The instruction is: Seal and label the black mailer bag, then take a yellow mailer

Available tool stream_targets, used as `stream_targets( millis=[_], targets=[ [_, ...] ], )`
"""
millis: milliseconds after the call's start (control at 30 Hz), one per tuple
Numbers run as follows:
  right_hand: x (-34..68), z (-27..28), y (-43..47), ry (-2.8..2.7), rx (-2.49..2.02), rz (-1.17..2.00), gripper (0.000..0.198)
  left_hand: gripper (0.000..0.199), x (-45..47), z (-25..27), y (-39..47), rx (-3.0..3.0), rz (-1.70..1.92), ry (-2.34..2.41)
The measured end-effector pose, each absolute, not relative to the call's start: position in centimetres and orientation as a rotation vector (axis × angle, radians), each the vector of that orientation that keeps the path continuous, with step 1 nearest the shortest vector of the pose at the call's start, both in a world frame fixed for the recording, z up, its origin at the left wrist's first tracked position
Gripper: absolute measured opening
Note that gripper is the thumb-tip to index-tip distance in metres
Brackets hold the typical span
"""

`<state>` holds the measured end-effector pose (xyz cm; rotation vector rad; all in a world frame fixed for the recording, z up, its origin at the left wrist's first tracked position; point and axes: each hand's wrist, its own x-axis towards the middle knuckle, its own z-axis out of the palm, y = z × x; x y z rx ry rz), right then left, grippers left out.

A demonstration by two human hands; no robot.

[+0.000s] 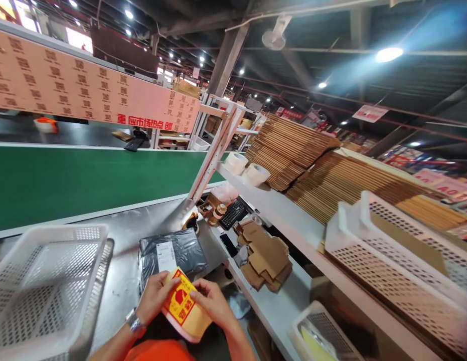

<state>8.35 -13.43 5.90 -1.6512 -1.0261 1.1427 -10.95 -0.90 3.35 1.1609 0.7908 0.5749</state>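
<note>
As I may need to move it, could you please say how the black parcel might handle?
The black parcel would probably keep its boxy shape, given its fairly straight edges. Its shiny plastic wrap may feel slippery. Lying low and broad, it seems unlikely to tip.

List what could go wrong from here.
The yellow pad, held between the left hand and right hand in front of the body, might drop if the fingers slip. The phone lies close to the lower shelf's edge and could get knocked off. The tape rolls sit near the upper shelf's edge; a bump might send them down.
</note>
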Motion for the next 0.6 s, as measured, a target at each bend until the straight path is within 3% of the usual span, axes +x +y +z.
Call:
stream_targets(
  millis=[267, 600],
  targets=[
    [8.1, 4.7, -14.2, -0.948, -1.736, 0.914, 0.060, 0.057, -10.7, 3.6, -1.2, 1.215, 0.557, 0.654],
    [8.0, 4.1, -15.0, -0.872, -1.749, 0.873, 0.064, 0.065, -9.2, 1.3, -1.7, 1.187, 0.553, 0.829]
  ],
)
